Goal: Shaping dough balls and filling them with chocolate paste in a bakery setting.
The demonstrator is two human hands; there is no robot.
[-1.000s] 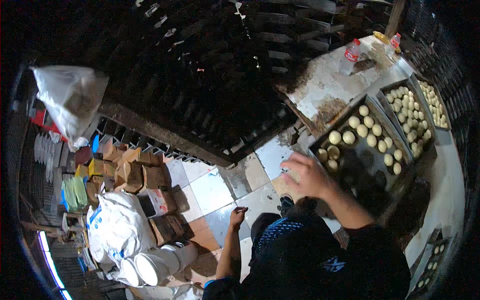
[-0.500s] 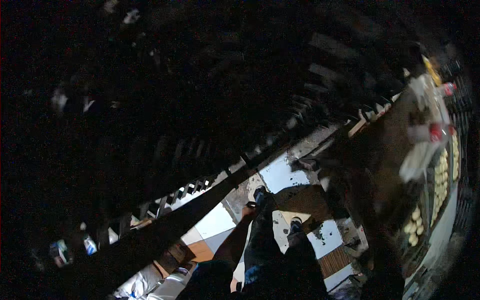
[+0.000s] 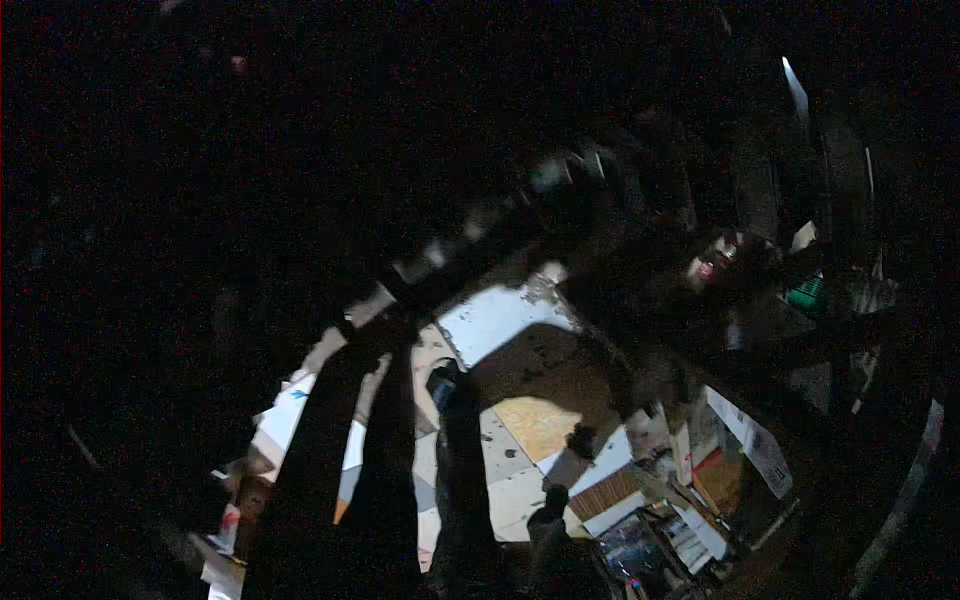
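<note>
Most of the head view is very dark. A dark, arm-like shape (image 3: 388,450) rises from the lower edge beside my leg, probably my left arm; its hand is lost in shadow near a dark beam-like edge (image 3: 400,290). Nothing shows of what that hand touches. My right hand cannot be found in the frame. Below, my leg (image 3: 465,490) and shoe (image 3: 443,385) stand out against a patchwork tiled floor (image 3: 500,320). My other foot (image 3: 548,508) is farther right.
A brown ribbed panel (image 3: 607,502) lies among the floor pieces. At the lower right is clutter with a pale printed sheet (image 3: 752,445) and a dark, shiny flat item (image 3: 635,550). A green basket-like object (image 3: 806,291) sits farther right in shadow.
My view has swung to the right and the scene is darker. The surface with rows of pale round pieces has left the picture. My left hand, earlier visible near my leg, no longer shows clearly.
</note>
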